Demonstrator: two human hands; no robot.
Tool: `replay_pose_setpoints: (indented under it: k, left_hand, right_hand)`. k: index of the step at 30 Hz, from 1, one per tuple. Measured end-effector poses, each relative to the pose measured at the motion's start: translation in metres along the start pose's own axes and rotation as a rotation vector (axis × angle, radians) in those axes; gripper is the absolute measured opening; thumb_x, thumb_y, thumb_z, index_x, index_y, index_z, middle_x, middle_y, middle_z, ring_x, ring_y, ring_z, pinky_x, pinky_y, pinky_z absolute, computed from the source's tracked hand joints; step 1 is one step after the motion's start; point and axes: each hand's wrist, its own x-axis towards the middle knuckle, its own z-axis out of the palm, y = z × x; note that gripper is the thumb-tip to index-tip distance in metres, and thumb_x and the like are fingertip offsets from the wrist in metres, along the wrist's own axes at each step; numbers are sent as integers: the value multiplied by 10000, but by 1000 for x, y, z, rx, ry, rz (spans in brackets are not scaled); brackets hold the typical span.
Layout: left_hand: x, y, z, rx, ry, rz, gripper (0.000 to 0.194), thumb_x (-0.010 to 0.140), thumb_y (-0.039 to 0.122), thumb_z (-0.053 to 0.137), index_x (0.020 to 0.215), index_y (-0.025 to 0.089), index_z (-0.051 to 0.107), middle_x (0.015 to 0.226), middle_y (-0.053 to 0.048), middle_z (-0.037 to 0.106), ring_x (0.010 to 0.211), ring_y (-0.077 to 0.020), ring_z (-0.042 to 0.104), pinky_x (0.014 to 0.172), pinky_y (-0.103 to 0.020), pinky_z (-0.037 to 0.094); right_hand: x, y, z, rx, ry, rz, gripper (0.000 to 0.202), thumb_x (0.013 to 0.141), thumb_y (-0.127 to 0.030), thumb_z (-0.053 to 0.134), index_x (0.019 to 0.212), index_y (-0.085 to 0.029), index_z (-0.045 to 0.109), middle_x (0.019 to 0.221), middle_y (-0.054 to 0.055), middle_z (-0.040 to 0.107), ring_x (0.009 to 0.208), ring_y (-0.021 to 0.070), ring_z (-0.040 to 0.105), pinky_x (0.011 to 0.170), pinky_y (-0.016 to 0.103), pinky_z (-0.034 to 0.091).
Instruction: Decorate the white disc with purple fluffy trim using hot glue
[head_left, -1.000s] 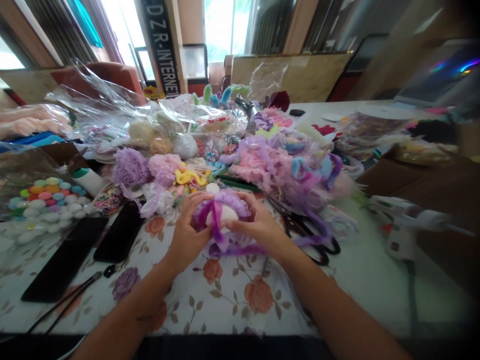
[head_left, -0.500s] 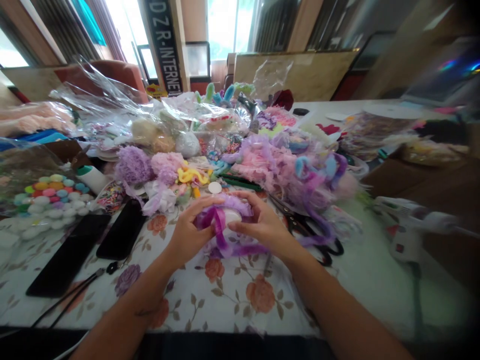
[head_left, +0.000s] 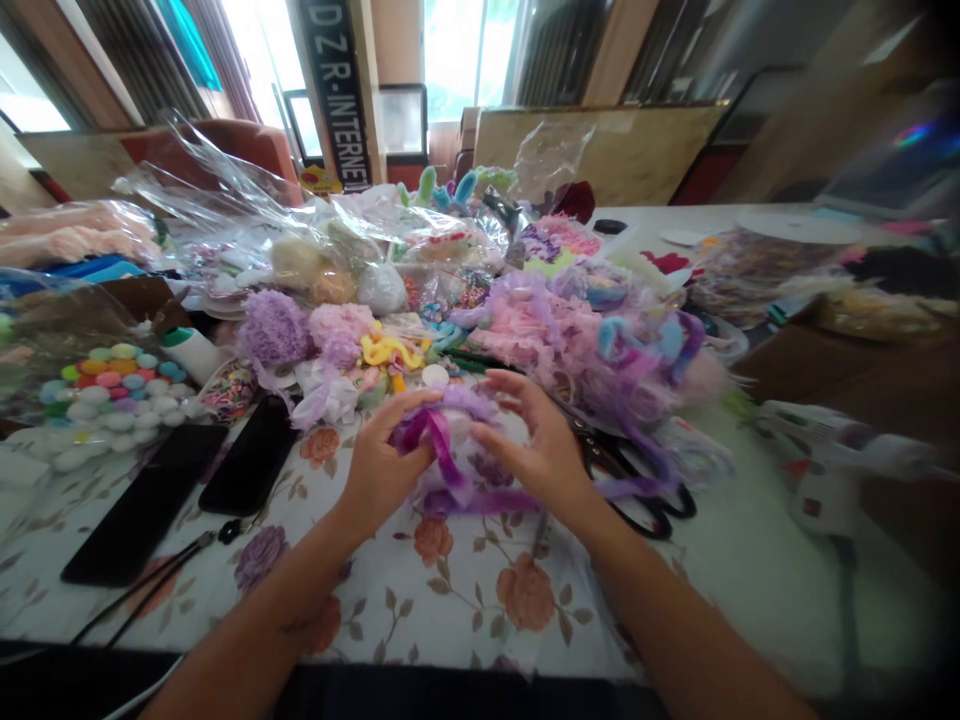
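Note:
A fuzzy purple strip (head_left: 448, 468) with a magenta part loops down from my left hand (head_left: 388, 455), whose thumb and fingers pinch it. Lilac frilly material (head_left: 469, 402) lies between my two hands. Just to the right, my right hand (head_left: 536, 450) has its fingers apart and curved, with nothing gripped between them. The purple strip runs on along the cloth below my right hand and out to the right. A small white disc (head_left: 435, 375) rests beyond my hands.
Two black phones (head_left: 142, 510) (head_left: 249, 455) lie on the left. Black-handled scissors (head_left: 637, 490) are beside my right wrist. A white glue gun (head_left: 825, 465) stands far right. Pompoms (head_left: 112, 400), pink and purple fluffy material (head_left: 540, 325) and plastic bags (head_left: 360, 230) are piled behind.
My right hand has opened and moved slightly right, off the lilac material. The white round piece seen between my hands earlier no longer shows clearly. My left hand keeps its pinch.

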Motion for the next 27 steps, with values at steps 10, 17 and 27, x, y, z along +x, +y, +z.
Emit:
replay_pose_setpoints:
  k: [10,17,27]
  left_hand:
    - [-2,-17,-1,349,65,345,371,787,73,611,1107,242,692,1131,-61,688,1095,-209,640,963,-342,520]
    - [-1,-15,0,353,24,404,338,813,74,617,1120,205,671,1117,-87,669,1083,-192,638,972,-314,516]
    - [-2,-13,1,259,-73,356,295,815,128,674,1095,218,686,1095,-77,688,1055,-185,655,951,-288,520]
  right_hand:
    - [-26,-9,35,-213,-6,-192,212,819,-279,686,956,-232,531,848,24,661,784,187,651,720,319,537]
    - [-26,-14,33,-234,42,-159,179,861,-171,594,1037,-185,626,860,40,722,711,164,666,647,270,519]
    - [-13,-24,24,-280,71,-153,89,855,-206,612,828,-163,685,699,26,689,612,151,612,583,254,452]
